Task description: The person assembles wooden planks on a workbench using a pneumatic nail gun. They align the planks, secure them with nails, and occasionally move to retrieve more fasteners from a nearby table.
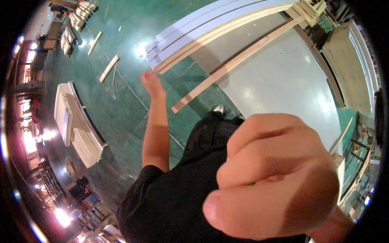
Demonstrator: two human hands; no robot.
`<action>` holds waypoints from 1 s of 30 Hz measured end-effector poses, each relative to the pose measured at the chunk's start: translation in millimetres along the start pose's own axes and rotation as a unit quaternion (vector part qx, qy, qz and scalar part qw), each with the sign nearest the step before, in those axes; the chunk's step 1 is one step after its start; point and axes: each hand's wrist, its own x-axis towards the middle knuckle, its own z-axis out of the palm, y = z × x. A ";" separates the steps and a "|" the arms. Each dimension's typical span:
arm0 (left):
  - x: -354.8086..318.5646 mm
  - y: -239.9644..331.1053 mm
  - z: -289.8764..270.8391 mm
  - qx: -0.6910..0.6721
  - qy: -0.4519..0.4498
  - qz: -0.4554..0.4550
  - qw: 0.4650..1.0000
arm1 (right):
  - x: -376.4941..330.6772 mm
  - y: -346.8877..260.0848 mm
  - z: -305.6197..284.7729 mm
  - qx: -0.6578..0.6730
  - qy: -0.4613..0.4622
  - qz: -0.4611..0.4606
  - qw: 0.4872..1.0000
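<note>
My right hand [279,178] is raised close in front of me and fills the lower right. Its fingers are curled into a fist with the thumb alongside, and nothing sticks out of it. Farther off, my left hand [152,84] is stretched forward with its fingers loosely bent and slightly apart. Those fingers are beside the near left end of a row of long pale boards [190,30] with light wood edges [210,35]; whether they touch cannot be told. A long wooden strip [235,60] lies to the right of these boards, its near end reaching past a large light-grey panel [283,81].
Stacked pale wooden pieces [81,125] stand on the green floor [125,117] at left. Loose wood strips [108,69] and more wood piles [69,38] lie beyond. Wide wooden panels [350,65] stand at far right. My shoe [219,108] is close to the grey panel.
</note>
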 end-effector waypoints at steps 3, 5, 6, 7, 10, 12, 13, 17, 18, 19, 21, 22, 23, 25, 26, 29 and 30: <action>12.7 4.6 -8.8 -0.092 -0.052 -0.102 0.989 | 0.6 22.5 7.9 -0.073 -0.039 -0.028 0.996; 15.4 4.4 -6.1 -0.106 -0.077 -0.128 0.983 | -4.4 38.0 5.4 -0.135 -0.059 -0.016 0.989; 11.8 8.8 9.5 -0.106 -0.086 -0.152 0.979 | -7.9 45.8 0.6 -0.178 -0.055 0.020 0.982; 12.4 13.2 10.6 -0.103 -0.079 -0.165 0.978 | -18.3 57.6 -7.3 -0.197 -0.048 0.063 0.977; 19.7 15.8 12.0 -0.055 -0.132 -0.228 0.963 | -73.2 90.3 -34.5 -0.180 0.010 0.291 0.940; 23.8 14.6 17.5 -0.036 -0.112 -0.234 0.965 | -113.7 114.6 -50.9 -0.153 0.043 0.377 0.912; 24.8 14.0 19.8 -0.027 -0.102 -0.238 0.966 | -130.2 124.0 -56.9 -0.138 0.058 0.420 0.895; 25.9 20.5 24.7 -0.043 -0.162 -0.253 0.953 | -173.9 169.5 -78.5 -0.134 0.055 0.500 0.854; 28.4 18.3 23.4 -0.039 -0.156 -0.255 0.954 | -181.7 183.5 -78.9 -0.131 0.050 0.497 0.856; 28.3 20.7 25.7 -0.037 -0.152 -0.259 0.953 | -186.1 196.8 -80.5 -0.133 0.046 0.495 0.857; 23.9 28.2 22.9 -0.028 -0.167 -0.269 0.948 | -189.4 219.6 -82.6 -0.092 0.059 0.519 0.848; 18.1 32.9 22.7 -0.027 -0.176 -0.275 0.945 | -185.9 228.0 -84.0 -0.052 0.075 0.543 0.835; 11.7 37.0 23.0 -0.012 -0.162 -0.281 0.946 | -181.2 237.2 -85.0 -0.012 0.090 0.566 0.819; -9.4 40.4 24.1 0.016 -0.132 -0.296 0.946 | -171.6 258.7 -91.8 0.038 0.167 0.583 0.794; -20.5 43.1 23.2 0.005 -0.138 -0.288 0.948 | -164.8 269.1 -95.0 0.062 0.208 0.589 0.778; -43.0 47.7 18.6 -0.008 -0.141 -0.275 0.951 | -142.1 300.2 -103.3 0.122 0.384 0.572 0.715; -44.2 42.5 15.6 -0.002 -0.131 -0.284 0.950 | -139.0 309.9 -104.7 0.139 0.432 0.559 0.694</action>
